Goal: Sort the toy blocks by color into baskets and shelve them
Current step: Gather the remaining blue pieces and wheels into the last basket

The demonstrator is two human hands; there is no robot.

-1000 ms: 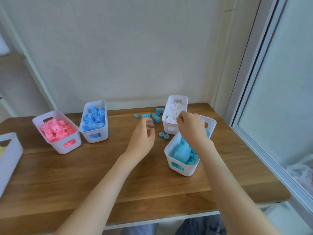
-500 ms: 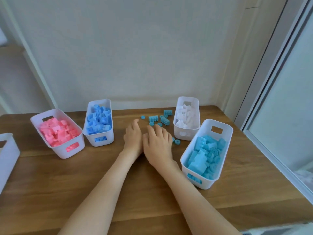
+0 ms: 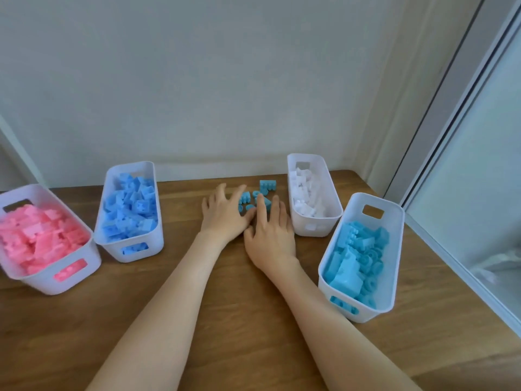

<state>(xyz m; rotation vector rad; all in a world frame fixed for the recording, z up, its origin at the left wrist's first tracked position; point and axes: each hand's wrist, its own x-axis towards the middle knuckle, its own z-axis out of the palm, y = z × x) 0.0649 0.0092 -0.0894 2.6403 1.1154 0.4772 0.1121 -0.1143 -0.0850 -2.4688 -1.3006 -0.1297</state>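
While my L hand (image 3: 225,214) & R hand (image 3: 272,235) lie flat, fingers spread, at loose teal blks (image 3: 267,185) | pink-blk basket (image 3: 42,280), blue-blk basket (image 3: 112,249) full | white-blk basket (image 3: 304,225), teal-blk basket (image 3: 376,311) part-full

pink basket (image 3: 35,280) cropped (left), blocks (image 3: 267,185) half-covered

The table (image 3: 239,320) was brown wood with a clear grain and a smooth, low-sheen finish, and the wall (image 3: 225,80) behind it looked matt and faintly textured. The pink-block basket (image 3: 36,280), blue-block basket (image 3: 110,249), white-block basket (image 3: 332,225) and turquoise-block basket (image 3: 375,313) were smooth white plastic, slightly translucent. The pink blocks (image 3: 42,238), blue blocks (image 3: 129,210), white blocks (image 3: 307,193), turquoise blocks (image 3: 352,261) and loose turquoise blocks (image 3: 267,184) looked like moulded plastic with a soft matt surface.
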